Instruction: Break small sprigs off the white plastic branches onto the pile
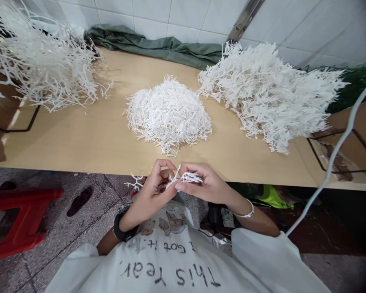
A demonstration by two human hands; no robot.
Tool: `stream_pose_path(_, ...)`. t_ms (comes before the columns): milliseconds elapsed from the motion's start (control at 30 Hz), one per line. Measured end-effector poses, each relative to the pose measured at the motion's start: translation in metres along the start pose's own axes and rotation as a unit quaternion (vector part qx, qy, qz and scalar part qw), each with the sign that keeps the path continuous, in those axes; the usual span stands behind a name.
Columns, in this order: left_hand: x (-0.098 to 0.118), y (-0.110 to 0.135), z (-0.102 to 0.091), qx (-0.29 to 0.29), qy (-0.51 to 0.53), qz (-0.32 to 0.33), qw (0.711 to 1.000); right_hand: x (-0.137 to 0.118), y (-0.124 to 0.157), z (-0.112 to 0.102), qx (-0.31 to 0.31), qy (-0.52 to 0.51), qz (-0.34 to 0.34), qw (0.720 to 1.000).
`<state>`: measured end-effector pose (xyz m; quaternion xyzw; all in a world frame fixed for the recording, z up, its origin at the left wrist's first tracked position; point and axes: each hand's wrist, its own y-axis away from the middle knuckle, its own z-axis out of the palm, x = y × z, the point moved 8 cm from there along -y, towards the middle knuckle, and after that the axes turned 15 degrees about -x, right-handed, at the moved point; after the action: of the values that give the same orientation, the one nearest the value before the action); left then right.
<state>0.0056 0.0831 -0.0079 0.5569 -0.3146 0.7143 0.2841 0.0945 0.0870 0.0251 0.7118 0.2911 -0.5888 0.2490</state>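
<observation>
Near the table's front edge, my left hand [158,185] is closed on a white branching plastic sprig [136,182], whose forked end sticks out to the left past the fingers. My right hand [205,183] is closed around a small bunch of thin white plastic sprigs [192,177]. Both hands meet at the fingertips, and a single white stem [177,171] stands up between them. Just beyond lies a heap of short white sprig pieces [171,112] on the tan tabletop [103,142]. The fingers partly hide what they grip.
Large branching white sprigs [55,69] are piled at the back left. A bigger white sprig pile [274,93] lies at the right. Folded green cloth [158,47] runs along the tiled wall. A pale cable [338,150] hangs at right; a red stool [18,219] stands lower left.
</observation>
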Motion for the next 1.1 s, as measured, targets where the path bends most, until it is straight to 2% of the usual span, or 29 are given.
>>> stream_pose_path(167, 0.007, 0.003, -0.009, 0.044, -0.081, -0.032, 0.995, -0.005, 0.004, -0.016, 0.11, 0.081, -0.067, 0.988)
stream_pose_path(333, 0.02, 0.007, -0.015, 0.082, -0.189, -0.04, 0.978, 0.001, 0.0, -0.014, 0.066, -0.027, -0.115, 0.991)
stream_pose_path(400, 0.026, 0.008, -0.016, 0.086, -0.208, -0.032, 0.974, 0.005, 0.0, -0.014, 0.072, -0.071, -0.119, 0.988)
stream_pose_path(567, 0.037, 0.01, -0.017, 0.092, -0.257, -0.009, 0.962, 0.016, 0.001, -0.012, 0.102, -0.117, -0.079, 0.985)
stream_pose_path(700, 0.033, 0.012, -0.016, 0.085, -0.227, -0.029, 0.97, 0.019, 0.003, -0.012, 0.113, -0.084, -0.047, 0.989)
stream_pose_path(833, 0.029, 0.01, -0.012, 0.06, -0.178, -0.041, 0.981, 0.008, 0.008, -0.016, 0.148, 0.013, -0.089, 0.985)
stream_pose_path(900, 0.029, 0.008, -0.011, 0.056, -0.157, -0.038, 0.985, 0.004, 0.01, -0.014, 0.157, 0.029, -0.111, 0.981)
stream_pose_path(967, 0.029, 0.006, -0.01, 0.06, -0.138, -0.034, 0.988, 0.005, 0.009, -0.011, 0.144, 0.002, -0.124, 0.982)
stream_pose_path(1100, 0.027, 0.004, -0.01, 0.07, -0.129, -0.034, 0.989, 0.017, 0.004, -0.006, 0.108, -0.158, -0.106, 0.976)
